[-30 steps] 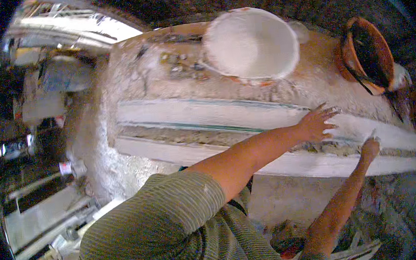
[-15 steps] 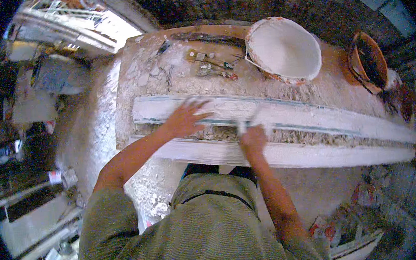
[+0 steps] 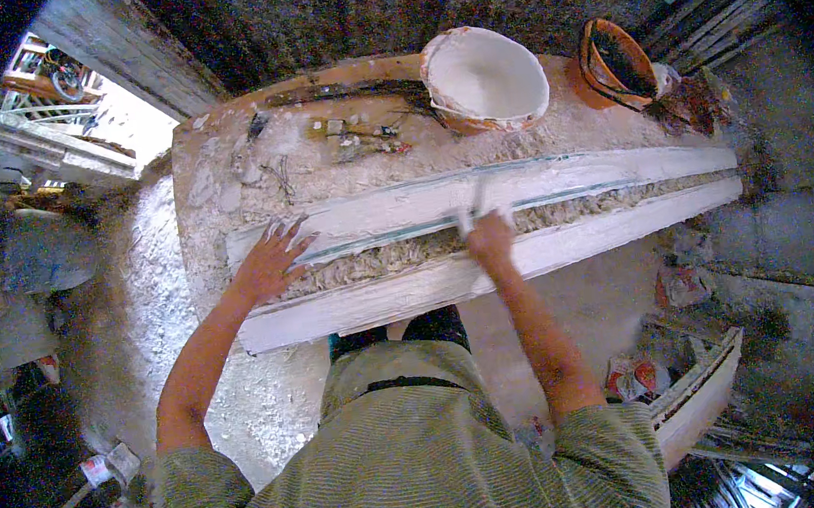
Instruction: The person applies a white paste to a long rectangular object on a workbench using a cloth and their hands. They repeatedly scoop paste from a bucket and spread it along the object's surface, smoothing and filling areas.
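Observation:
A long white plaster-coated mould lies across the table in front of me, with two pale side strips and a rough, crumbly channel between them. Thin green lines run along its far strip. My left hand rests near the mould's left end, fingers spread, across the far strip and the channel. Over the middle of the mould, my right hand is closed round a scraper-like tool whose thin grey blade points away from me. Motion smears the tool, so its exact shape is unclear.
A large white-coated bucket stands at the table's back, and a smaller orange bucket is farther right. Small tools and wires lie back left on the dusty table. Red-and-white bags sit on the floor at right.
My left hand has moved left along the mould and come down onto its left end, fingers spread. My right hand still holds the tool near the middle. The whole view has shifted.

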Demonstrator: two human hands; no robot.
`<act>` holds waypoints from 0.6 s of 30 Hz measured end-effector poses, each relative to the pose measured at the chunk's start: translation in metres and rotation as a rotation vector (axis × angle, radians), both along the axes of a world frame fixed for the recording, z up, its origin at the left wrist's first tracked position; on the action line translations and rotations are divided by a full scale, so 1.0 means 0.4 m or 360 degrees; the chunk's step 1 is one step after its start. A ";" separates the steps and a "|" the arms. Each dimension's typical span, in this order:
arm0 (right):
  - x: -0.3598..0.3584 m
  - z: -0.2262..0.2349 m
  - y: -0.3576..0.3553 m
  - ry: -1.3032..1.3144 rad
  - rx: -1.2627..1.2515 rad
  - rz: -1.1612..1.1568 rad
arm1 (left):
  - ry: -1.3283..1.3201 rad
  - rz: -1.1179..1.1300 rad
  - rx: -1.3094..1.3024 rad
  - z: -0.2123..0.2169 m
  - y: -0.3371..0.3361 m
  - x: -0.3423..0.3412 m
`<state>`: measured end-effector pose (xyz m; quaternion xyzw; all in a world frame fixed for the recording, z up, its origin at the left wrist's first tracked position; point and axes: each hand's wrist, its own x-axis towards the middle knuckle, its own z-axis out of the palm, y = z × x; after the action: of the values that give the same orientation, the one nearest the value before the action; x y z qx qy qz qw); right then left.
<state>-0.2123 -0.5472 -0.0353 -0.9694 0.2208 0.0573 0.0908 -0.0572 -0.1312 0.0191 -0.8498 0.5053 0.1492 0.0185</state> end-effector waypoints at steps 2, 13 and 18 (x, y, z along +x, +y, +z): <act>-0.011 -0.009 -0.127 0.0065 -0.0187 -0.0087 | 0.0064 -0.0144 -0.0030 -0.004 -0.033 0.009; 0.112 0.050 0.267 0.0144 0.0527 0.0435 | 0.0245 -0.0428 -0.0011 -0.019 -0.304 0.019; 0.156 0.105 0.007 0.0067 0.0402 0.0143 | 0.0095 -0.0585 -0.0259 -0.057 -0.535 -0.005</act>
<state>-0.1499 -0.5445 0.0065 -0.9577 0.1701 0.1089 0.2048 -0.0592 -0.3450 -0.0038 -0.7372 0.6625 0.1273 -0.0383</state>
